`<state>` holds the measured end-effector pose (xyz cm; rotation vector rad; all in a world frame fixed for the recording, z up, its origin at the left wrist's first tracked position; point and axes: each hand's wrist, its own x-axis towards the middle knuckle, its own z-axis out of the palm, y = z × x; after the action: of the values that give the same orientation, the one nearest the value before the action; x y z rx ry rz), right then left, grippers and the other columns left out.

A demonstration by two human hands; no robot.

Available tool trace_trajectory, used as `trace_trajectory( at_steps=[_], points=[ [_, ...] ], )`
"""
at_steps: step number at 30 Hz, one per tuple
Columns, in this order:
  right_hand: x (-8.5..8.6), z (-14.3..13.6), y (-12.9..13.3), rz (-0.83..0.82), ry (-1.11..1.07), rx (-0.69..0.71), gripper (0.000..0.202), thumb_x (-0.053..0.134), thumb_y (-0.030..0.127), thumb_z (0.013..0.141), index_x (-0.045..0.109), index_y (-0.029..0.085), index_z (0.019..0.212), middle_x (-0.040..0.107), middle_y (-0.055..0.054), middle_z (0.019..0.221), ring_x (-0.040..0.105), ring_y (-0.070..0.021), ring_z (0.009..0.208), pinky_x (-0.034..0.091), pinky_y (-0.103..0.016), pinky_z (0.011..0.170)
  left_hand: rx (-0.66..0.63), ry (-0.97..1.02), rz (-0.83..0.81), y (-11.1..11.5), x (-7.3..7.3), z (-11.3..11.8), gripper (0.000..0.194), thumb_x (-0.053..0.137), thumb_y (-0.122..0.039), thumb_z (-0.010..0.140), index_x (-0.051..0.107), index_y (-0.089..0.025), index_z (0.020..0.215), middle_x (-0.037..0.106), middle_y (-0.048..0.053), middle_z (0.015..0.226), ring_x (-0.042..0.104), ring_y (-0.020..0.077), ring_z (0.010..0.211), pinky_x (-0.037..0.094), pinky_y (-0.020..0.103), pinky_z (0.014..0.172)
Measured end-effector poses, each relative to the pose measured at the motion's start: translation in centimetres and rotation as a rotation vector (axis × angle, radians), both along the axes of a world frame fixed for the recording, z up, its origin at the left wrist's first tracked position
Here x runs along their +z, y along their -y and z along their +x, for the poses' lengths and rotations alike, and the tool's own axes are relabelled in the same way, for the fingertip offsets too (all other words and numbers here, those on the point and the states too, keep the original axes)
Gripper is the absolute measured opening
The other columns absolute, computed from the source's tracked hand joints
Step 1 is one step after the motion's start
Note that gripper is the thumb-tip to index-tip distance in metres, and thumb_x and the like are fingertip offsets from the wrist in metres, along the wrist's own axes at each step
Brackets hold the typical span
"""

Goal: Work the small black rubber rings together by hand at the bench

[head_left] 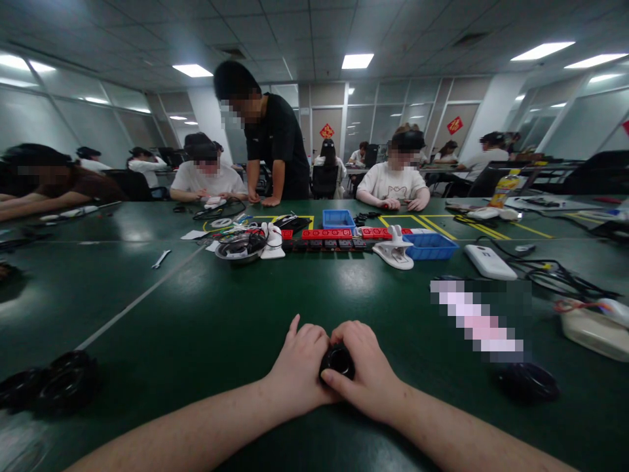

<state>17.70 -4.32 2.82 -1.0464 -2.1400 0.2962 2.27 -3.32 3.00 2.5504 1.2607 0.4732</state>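
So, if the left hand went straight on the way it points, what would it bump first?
Probably the round black thing, which the left hand already seems to touch; the right hand is just past it, though depth is unclear.

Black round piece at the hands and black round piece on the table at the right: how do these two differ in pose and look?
The held piece is clasped by the right hand, with the left hand against it; the right-side piece lies untouched. The held piece shows a round opening; the right-side piece looks flatter and wider. Both are black and shiny.
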Motion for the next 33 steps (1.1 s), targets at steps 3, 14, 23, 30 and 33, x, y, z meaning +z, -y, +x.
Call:
trace_trajectory(
  at_steps=[3, 14, 23, 30, 33],
  points=[
    [0.1, -0.1, 0.0, -0.023, 0.042, -0.017, 0.025, 0.056, 0.041, 0.072, 0.048, 0.018, 0.079, 0.051, -0.003, 0.078, 0.045, -0.0184, 0.075, 0.037, -0.036, 0.070, -0.024, 0.026, -0.013, -0.3, 0.3, -0.2, 0.042, 0.067, -0.040, 0.056, 0.053, -0.020, 0.090, 0.053, 0.003, 0.091, 0.048, 0.0235, 0.093, 0.011, 0.054, 0.105],
    [1.3, 0.2, 0.6, 0.017, 0.001, 0.269, 0.022, 0.041, 0.014, 0.059, 0.053, 0.020, 0.076, 0.059, -0.002, 0.075, 0.048, -0.0196, 0.082, 0.036, -0.039, 0.078, -0.341, 0.143, -0.149, -2.1, -0.4, -1.3, 0.035, 0.073, -0.022, 0.052, 0.060, -0.022, 0.085, 0.048, 0.001, 0.103, 0.045, 0.0206, 0.100, 0.038, 0.031, 0.090],
    [1.8, 0.3, 1.0, 0.101, 0.010, 0.327, 0.018, 0.044, 0.018, 0.067, 0.053, 0.022, 0.081, 0.061, -0.001, 0.084, 0.049, -0.0188, 0.092, 0.025, -0.043, 0.094, -0.319, 0.071, -0.131, -1.8, -0.5, -1.1, 0.073, 0.071, -0.039, 0.055, 0.042, -0.022, 0.119, 0.046, 0.006, 0.118, 0.041, 0.0253, 0.112, 0.017, 0.048, 0.104],
    [0.3, 0.3, 0.3, 0.044, -0.063, 0.036, 0.031, 0.048, 0.044, 0.075, 0.049, 0.017, 0.088, 0.052, -0.007, 0.085, 0.045, -0.0205, 0.081, 0.036, -0.038, 0.075, -0.024, 0.055, -0.020, 0.0, -0.5, 0.0, 0.080, 0.070, -0.062, 0.041, 0.049, -0.014, 0.102, 0.053, 0.007, 0.096, 0.048, 0.0267, 0.096, 0.014, 0.056, 0.103],
    [0.0, 0.1, 0.1, -0.015, -0.016, -0.028, 0.032, 0.049, 0.049, 0.075, 0.048, 0.017, 0.082, 0.050, -0.005, 0.080, 0.043, -0.0192, 0.076, 0.036, -0.037, 0.070, 0.023, 0.023, 0.012, 0.5, -0.3, 0.3, 0.062, 0.067, -0.060, 0.050, 0.053, -0.016, 0.092, 0.053, 0.004, 0.088, 0.050, 0.0247, 0.089, 0.017, 0.055, 0.102]
  ],
)
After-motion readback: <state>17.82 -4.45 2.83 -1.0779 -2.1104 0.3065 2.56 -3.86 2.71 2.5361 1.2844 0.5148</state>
